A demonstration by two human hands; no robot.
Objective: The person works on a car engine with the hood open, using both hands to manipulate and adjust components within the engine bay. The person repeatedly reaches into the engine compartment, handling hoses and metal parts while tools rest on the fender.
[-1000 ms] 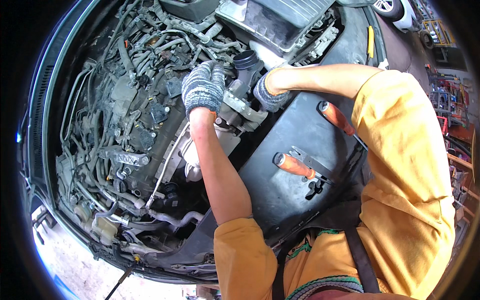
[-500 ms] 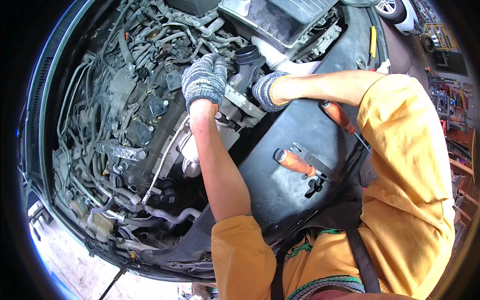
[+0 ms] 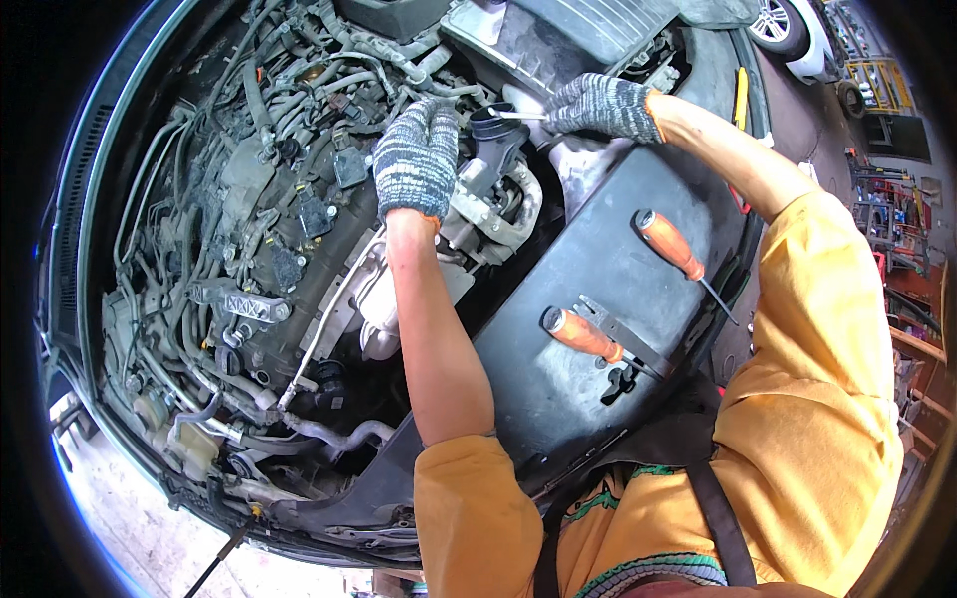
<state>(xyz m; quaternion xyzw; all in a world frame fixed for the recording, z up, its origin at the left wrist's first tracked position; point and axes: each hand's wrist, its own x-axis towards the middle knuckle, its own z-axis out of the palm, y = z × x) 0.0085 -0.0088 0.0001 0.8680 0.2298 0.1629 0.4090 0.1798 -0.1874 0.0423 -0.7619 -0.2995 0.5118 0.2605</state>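
Observation:
In the head view, my left hand (image 3: pixel 414 164), in a knitted glove, is closed over engine parts beside a black round pipe opening (image 3: pixel 495 135); what its fingers grip is hidden. My right hand (image 3: pixel 604 108), also gloved, is closed on a slim metal tool (image 3: pixel 520 116) that lies level across that opening. Below the hands is a metal housing with a bracket (image 3: pixel 504 219). On the dark panel to the right lie two orange-handled screwdrivers (image 3: pixel 668 244) and a grey flat metal tool (image 3: pixel 638 339).
The engine bay (image 3: pixel 249 179) full of hoses fills the left. An air box (image 3: pixel 548 35) sits at the top, and a yellow strip-like object (image 3: pixel 740 98) lies at the panel's far edge. A car wheel (image 3: pixel 778 22) and tool racks (image 3: pixel 877 199) show at the right.
My right hand has risen from beside the housing to above the pipe opening, and a slim metal tool now shows in it. My left hand has moved slightly up and right.

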